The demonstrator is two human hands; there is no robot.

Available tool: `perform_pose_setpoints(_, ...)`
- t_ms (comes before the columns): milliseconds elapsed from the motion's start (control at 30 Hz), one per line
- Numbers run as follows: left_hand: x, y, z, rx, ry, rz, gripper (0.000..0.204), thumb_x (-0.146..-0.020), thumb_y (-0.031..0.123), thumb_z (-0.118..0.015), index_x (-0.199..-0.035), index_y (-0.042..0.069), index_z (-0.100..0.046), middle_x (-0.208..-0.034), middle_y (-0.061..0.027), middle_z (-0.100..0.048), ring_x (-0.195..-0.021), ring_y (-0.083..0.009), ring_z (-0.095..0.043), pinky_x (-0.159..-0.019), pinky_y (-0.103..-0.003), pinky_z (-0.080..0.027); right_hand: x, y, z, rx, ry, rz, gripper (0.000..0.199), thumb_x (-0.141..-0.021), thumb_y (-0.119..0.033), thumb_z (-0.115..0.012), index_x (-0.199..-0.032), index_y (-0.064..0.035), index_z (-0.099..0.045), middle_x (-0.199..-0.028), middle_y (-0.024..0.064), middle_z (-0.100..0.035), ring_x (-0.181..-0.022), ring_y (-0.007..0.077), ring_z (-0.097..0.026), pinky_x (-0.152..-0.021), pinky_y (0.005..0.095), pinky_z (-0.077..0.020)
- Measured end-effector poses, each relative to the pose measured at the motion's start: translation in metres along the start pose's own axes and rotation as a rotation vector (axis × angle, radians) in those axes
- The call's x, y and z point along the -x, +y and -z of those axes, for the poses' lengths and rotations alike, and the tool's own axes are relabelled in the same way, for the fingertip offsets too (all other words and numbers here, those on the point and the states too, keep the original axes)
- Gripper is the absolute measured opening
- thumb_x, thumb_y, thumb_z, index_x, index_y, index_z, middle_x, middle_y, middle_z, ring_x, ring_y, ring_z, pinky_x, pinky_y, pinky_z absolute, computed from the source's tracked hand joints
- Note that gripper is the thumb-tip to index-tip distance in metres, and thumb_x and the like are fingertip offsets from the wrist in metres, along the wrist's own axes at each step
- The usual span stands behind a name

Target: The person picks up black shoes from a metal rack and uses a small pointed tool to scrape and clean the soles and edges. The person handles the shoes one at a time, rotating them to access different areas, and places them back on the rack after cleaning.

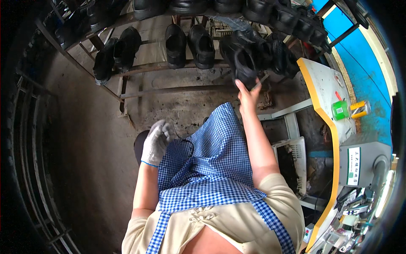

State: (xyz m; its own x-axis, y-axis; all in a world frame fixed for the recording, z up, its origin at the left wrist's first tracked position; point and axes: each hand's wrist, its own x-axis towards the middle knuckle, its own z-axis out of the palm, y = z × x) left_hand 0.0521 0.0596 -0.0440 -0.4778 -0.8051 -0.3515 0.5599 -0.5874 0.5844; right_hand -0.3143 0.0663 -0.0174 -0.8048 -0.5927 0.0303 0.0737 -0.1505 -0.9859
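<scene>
My bare right hand [249,96] reaches forward to the rack and grips a black shoe [244,62] by its heel end, thumb on the near side. This shoe tilts, its opening toward me, among other black shoes on the lower rack level. My left hand [155,142], in a pale grey knit glove with a blue cuff edge, is held above my lap with the fingers curled closed. From its fingers a thin black cord [186,140] loops over my blue checked apron [220,156]. What lies inside the curled fingers is hidden.
A metal shoe rack [177,89] spans the front, with several black shoes [175,45] on two levels. To the right stands a white worktable [316,80] with a yellow edge, a green-labelled jar [339,110] and a grey machine [367,158]. Below it sits a white plastic basket [299,163].
</scene>
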Motion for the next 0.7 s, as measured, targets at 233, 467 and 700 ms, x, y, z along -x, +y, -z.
perform_pose_setpoints(233,-0.020,-0.004,-0.054,-0.376,-0.003,-0.016,0.034,-0.096,0.019,-0.065,-0.125,0.003,-0.057,-0.109,-0.0079,-0.065,-0.096,-0.0176,-0.064,-0.087,-0.033,-0.054,-0.091,0.064,-0.062,0.122,0.012,-0.089,0.085,-0.077,-0.026,-0.086,-0.143,-0.0077,-0.034,-0.107,0.0099,-0.062,-0.073,0.0146,-0.062,-0.048,0.0255,-0.0418)
perform_pose_setpoints(467,-0.004,-0.008,-0.079,-0.535,-0.016,-0.001,0.035,-0.093,0.023,-0.068,-0.121,0.004,-0.060,-0.112,-0.0086,-0.067,-0.098,-0.0192,-0.066,-0.091,-0.035,-0.053,-0.051,0.087,-0.090,0.469,-0.183,0.354,0.037,-0.092,-0.031,-0.070,-0.123,-0.0143,-0.059,-0.076,0.0098,-0.067,-0.067,0.0218,-0.066,-0.064,0.0336,-0.0510)
perform_pose_setpoints(700,0.021,-0.027,-0.082,-0.531,-0.124,0.087,0.033,-0.095,0.022,-0.067,-0.120,0.002,-0.060,-0.109,-0.0086,-0.068,-0.101,-0.0173,-0.065,-0.091,-0.032,-0.052,-0.077,0.004,-0.123,1.150,-0.464,0.419,0.037,-0.093,-0.033,-0.065,-0.121,-0.0101,-0.060,-0.093,0.0110,-0.073,-0.086,0.0335,-0.071,-0.076,0.0471,-0.0547)
